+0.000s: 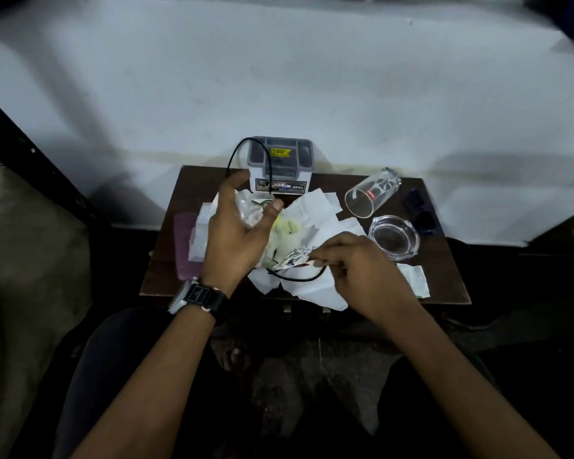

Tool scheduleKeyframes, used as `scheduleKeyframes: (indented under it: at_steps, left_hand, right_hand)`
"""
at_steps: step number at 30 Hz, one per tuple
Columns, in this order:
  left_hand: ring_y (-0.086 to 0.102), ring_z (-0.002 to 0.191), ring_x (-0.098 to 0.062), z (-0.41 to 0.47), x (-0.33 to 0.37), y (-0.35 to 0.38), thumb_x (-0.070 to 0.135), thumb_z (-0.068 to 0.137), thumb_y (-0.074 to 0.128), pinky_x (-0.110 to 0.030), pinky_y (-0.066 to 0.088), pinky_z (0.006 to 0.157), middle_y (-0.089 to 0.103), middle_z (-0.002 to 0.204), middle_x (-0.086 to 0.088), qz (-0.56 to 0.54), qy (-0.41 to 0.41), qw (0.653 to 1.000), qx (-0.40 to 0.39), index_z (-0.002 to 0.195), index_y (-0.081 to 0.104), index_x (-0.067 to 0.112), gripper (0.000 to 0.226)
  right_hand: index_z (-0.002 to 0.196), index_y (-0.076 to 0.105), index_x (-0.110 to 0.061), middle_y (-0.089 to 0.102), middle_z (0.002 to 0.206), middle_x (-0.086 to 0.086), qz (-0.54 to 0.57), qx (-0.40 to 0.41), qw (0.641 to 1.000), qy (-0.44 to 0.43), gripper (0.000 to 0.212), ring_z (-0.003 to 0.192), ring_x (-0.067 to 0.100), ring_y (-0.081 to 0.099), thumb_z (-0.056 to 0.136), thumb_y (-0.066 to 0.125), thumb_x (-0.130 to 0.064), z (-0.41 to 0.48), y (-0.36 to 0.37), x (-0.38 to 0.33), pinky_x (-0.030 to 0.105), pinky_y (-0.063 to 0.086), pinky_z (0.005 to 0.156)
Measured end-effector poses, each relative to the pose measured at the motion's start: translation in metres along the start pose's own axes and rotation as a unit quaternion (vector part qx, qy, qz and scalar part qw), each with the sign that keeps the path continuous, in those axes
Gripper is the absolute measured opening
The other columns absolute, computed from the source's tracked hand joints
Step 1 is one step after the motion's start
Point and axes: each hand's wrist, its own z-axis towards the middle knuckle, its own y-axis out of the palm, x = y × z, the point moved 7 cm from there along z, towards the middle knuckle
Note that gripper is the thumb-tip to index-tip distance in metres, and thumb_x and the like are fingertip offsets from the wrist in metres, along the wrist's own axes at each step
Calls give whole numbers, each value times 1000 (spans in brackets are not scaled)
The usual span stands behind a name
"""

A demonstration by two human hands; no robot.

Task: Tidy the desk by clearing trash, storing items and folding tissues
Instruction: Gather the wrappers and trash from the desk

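On the small dark wooden table (444,279) lie several crumpled white tissues (312,210). My left hand (236,233), with a watch on its wrist, curls round a crumpled clear plastic wrapper (251,210) above the tissues. My right hand (362,266) pinches a shiny silver foil wrapper (294,260) near the table's front. A thin black cable (295,279) loops under the foil and runs up over the grey organiser box (280,170) at the back edge. A yellowish packet (284,236) lies between my hands.
A drinking glass (373,193) lies on its side at the back right, with a glass ashtray (395,236) in front of it. Dark sunglasses (420,210) sit at the right edge. A purple cloth (186,246) covers the left edge. A white wall stands behind.
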Motion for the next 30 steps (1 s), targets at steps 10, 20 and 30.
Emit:
scheduleKeyframes:
  at_steps: [10, 20, 30]
  left_hand:
    - [62, 98, 22, -16, 23, 37, 51, 80, 60, 0, 44, 80, 72, 116, 20, -224, -75, 966, -110, 137, 50, 23, 64]
    - [70, 118, -26, -5, 11, 33, 13, 68, 93, -37, 58, 95, 74, 124, -11, -371, -137, 916, -69, 142, 48, 17, 86]
    - [69, 108, -30, 15, -6, -1, 8, 72, 78, -55, 56, 97, 65, 130, -24, -360, -144, 917, 94, 135, 54, 17, 68]
  right_hand:
    - [108, 80, -25, 71, 109, -3, 227, 214, 946, 93, 35, 94, 0, 67, 89, 65, 0, 32, -58, -38, 13, 53, 87]
    - [136, 60, -26, 75, 105, -3, 400, 103, 892, 182, 51, 89, 15, 74, 88, 70, -11, 52, -31, -47, 38, 61, 82]
    - [156, 12, -51, 29, 152, -24, 440, -87, 874, 186, 102, 138, 4, 42, 79, 78, -59, -13, 20, -71, 38, 42, 115]
